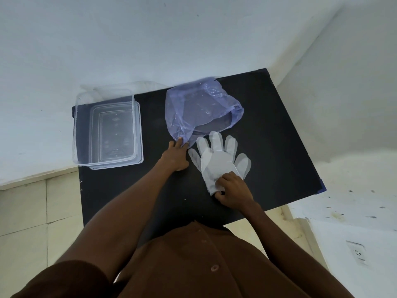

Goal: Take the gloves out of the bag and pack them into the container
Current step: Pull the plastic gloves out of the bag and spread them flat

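The gloves in front of you are thin, translucent white plastic, lying flat and stacked on the black surface with their fingers spread toward the far edge; the doubled outlines show more than one layer. Your right hand pinches their cuff end, fingers closed on the plastic. Your left hand grips the near corner of the bag, a crinkled, see-through purple sack lying just beyond the gloves with its mouth open toward them. The container sits well apart at the left end of the surface, a clear rectangular tub overhanging the edge slightly. The surface is matte and dark, pushed against pale walls, with light floor tiles below and a wall socket at lower right.
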A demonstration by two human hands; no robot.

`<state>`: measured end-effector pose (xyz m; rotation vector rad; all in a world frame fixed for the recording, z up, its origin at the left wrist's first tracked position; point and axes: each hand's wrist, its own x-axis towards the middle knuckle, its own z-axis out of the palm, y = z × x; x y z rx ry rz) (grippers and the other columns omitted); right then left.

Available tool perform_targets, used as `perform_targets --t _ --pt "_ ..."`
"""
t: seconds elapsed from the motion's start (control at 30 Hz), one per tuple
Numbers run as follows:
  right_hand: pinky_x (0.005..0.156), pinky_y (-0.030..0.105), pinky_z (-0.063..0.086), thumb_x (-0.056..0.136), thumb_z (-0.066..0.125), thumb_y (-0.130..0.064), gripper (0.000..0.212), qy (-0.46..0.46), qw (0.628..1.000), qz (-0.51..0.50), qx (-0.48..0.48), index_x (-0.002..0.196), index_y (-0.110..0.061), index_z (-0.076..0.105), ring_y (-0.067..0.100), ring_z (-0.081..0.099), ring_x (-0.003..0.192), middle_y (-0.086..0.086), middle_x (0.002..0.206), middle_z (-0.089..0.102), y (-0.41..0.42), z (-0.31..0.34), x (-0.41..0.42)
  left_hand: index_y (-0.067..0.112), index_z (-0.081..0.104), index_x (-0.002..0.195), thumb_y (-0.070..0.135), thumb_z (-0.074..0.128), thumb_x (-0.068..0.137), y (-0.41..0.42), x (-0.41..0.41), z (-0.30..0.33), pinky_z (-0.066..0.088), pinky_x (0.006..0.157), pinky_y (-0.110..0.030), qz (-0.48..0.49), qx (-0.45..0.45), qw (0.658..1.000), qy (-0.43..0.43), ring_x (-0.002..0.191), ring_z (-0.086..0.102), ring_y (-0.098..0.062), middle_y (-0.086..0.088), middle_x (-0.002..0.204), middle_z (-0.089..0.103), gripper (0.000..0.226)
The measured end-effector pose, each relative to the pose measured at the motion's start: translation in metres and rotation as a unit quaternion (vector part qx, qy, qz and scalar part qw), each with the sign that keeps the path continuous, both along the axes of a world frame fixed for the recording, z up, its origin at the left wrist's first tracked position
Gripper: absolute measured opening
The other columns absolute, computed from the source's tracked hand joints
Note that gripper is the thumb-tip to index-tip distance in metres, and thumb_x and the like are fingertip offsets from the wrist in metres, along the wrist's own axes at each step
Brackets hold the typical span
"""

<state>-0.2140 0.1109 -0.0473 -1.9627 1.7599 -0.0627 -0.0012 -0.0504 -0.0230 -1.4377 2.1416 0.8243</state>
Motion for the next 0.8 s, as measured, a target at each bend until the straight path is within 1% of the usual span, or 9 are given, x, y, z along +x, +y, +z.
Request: perform_targets --t 0.07,0.13,0.2,0.27,0.37,0.47,0.57,0.67,0.8 --pt "0.100 0.037 0.045 0.080 0.065 -0.058 0.049 -0.014 1.000 -0.003 -0.001 0.114 -0.024 0.068 0.018 0.051 0.116 -0.003 0.122 0.065 0.005 0.002 0.001 0.021 0.009 0.161 0.019 0.056 0.094 0.002 0.002 0.001 0.031 0.118 -0.054 0.012 -0.005 1.000 0.019 0.154 0.005 -0.037 -0.005 0.171 -0.006 0.082" --pt "0.104 0.040 0.040 0.076 0.061 -0.073 0.062 -0.021 1.000 -0.014 0.000 0.117 -0.027 0.067 0.017 0.048 0.121 -0.006 0.126 0.063 0.008 0.005 0.003 0.023 0.012 0.161 0.016 0.055 0.094 0.008 0.005 0.000 0.034 0.116 -0.054 0.023 -0.015 0.998 0.047 0.153 0.011 -0.038 -0.006 0.170 -0.002 0.080" --pt "0.107 0.041 0.037 0.076 0.059 -0.077 0.066 -0.017 0.999 -0.027 0.007 0.118 -0.027 0.067 0.017 0.047 0.124 -0.006 0.129 0.062 0.009 0.007 0.006 0.023 0.014 0.160 0.013 0.055 0.094 0.018 0.010 -0.002 0.038 0.113 -0.054 0.033 -0.034 0.996 0.077 0.151 0.017 -0.038 -0.007 0.170 0.001 0.078" --pt "0.108 0.042 0.037 0.079 0.059 -0.075 0.063 -0.004 0.999 -0.036 0.012 0.118 -0.025 0.067 0.017 0.048 0.124 -0.005 0.130 0.062 0.009 0.008 0.011 0.020 0.019 0.159 0.012 0.055 0.094 0.029 0.016 -0.004 0.041 0.112 -0.051 0.042 -0.066 0.992 0.103 0.150 0.020 -0.037 -0.008 0.169 0.008 0.075" --pt "0.103 0.039 0.042 0.084 0.062 -0.065 0.053 0.000 0.998 -0.061 0.024 0.116 -0.023 0.069 0.018 0.053 0.118 -0.002 0.126 0.065 0.009 0.008 0.021 0.016 0.032 0.155 0.011 0.054 0.095 0.047 0.026 -0.004 0.038 0.115 -0.046 0.047 -0.103 0.982 0.149 0.148 0.025 -0.033 -0.009 0.165 0.024 0.065" --pt "0.097 0.036 0.046 0.088 0.066 -0.055 0.045 -0.017 0.992 -0.115 0.039 0.114 -0.019 0.070 0.019 0.056 0.114 0.001 0.122 0.067 0.012 0.011 0.035 0.018 0.042 0.150 0.010 0.053 0.096 0.066 0.035 -0.003 0.036 0.117 -0.042 0.043 -0.090 0.976 0.192 0.150 0.026 -0.025 -0.008 0.160 0.034 0.055" --pt "0.097 0.037 0.047 0.087 0.069 -0.052 0.046 -0.009 0.985 -0.163 0.048 0.116 -0.016 0.070 0.022 0.054 0.116 0.004 0.121 0.066 0.013 0.014 0.049 0.018 0.050 0.145 0.009 0.051 0.096 0.088 0.042 -0.007 0.038 0.117 -0.038 0.016 -0.073 0.973 0.217 0.149 0.028 -0.021 -0.005 0.157 0.039 0.050" --pt "0.095 0.038 0.048 0.086 0.071 -0.049 0.046 0.016 0.981 -0.188 0.050 0.112 -0.011 0.071 0.025 0.056 0.114 0.007 0.117 0.066 0.013 0.016 0.060 0.017 0.054 0.142 0.008 0.051 0.094 0.107 0.043 -0.013 0.039 0.117 -0.039 -0.018 -0.056 0.973 0.223 0.146 0.033 -0.020 -0.005 0.154 0.045 0.048" --pt "0.084 0.037 0.053 0.089 0.069 -0.036 0.032 0.044 0.976 -0.212 0.037 0.095 -0.005 0.075 0.027 0.062 0.100 0.011 0.105 0.068 0.011 0.014 0.066 0.019 0.051 0.145 0.010 0.050 0.096 0.121 0.039 -0.015 0.033 0.120 -0.037 -0.060 -0.022 0.980 0.188 0.148 0.031 -0.021 -0.005 0.157 0.041 0.050"
